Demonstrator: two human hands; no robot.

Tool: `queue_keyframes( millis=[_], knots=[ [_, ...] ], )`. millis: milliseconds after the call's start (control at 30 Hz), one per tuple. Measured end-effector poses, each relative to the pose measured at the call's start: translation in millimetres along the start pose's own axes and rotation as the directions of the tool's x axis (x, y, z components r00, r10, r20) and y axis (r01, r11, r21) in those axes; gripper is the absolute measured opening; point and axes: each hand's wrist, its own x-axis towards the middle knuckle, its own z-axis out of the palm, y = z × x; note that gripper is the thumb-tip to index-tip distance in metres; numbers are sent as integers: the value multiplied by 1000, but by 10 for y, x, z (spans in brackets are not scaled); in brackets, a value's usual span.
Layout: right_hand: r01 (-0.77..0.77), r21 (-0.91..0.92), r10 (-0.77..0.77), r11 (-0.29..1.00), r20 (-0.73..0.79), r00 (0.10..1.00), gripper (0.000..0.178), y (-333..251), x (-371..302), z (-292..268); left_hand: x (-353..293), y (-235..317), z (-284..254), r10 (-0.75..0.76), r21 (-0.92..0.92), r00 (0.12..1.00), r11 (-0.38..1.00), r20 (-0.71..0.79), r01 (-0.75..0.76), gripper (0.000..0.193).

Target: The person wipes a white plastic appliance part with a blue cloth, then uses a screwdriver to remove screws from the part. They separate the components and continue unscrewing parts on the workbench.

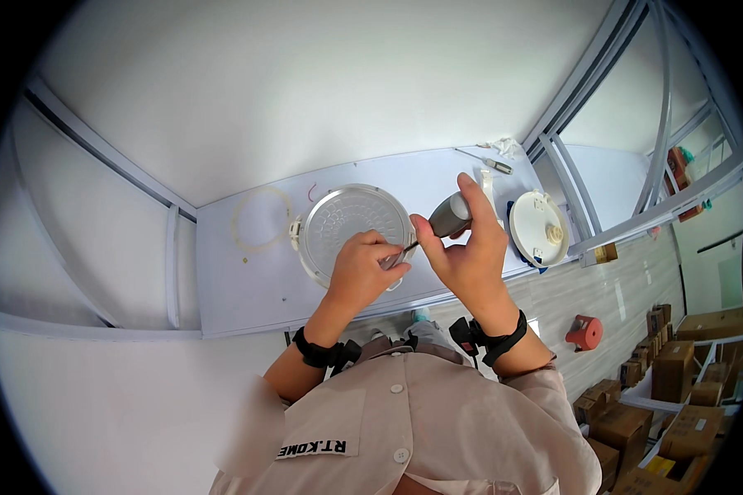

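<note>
A round silver pan [344, 223] with a dimpled honeycomb-like base and a white rim lies on the bench in front of me. One white handle [295, 233] sticks out at its left side. My right hand [475, 252], right of the pan, is wrapped round a thick grey electric screwdriver [451, 216]. Its thin dark bit slants down to the left, reaching the pan's right edge. There my left hand [362, 268] lies over the rim, its fingers drawn together close to the bit's tip. Whatever they pinch, a greyish piece, is mostly hidden.
A white round cover [538, 228] with a coiled piece on it rests on blue supports at the bench's right end. Behind it lie a screwdriver [497, 166] and crumpled white material [505, 147]. A pale yellow ring [261, 219] lies left. A red stool [584, 332] and cardboard boxes [674, 370] stand right.
</note>
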Motion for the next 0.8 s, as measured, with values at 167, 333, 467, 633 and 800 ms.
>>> queue_keyframes(
  millis=[167,333,467,633,800],
  knots=[
    [53,-59,-49,997,57,997,73,-7,60,-29,15,-31,16,3,-20,1000,1000,13,-3,27],
    [110,-140,-101,984,64,993,70,-46,207,-70,-4,-51,19,4,-13,1000,1000,19,-3,32],
    [39,-96,-34,995,46,998,66,-19,212,-53,-2,-20,-30,47,-3,998,999,36,-47,36],
    [-7,83,-7,997,169,986,68,-29,268,-94,-8,-25,-69,68,-16,996,998,59,-67,38],
    [-86,309,-11,947,297,955,67,35,253,-70,-1,-55,-70,79,-34,995,996,68,-77,36]
  ],
)
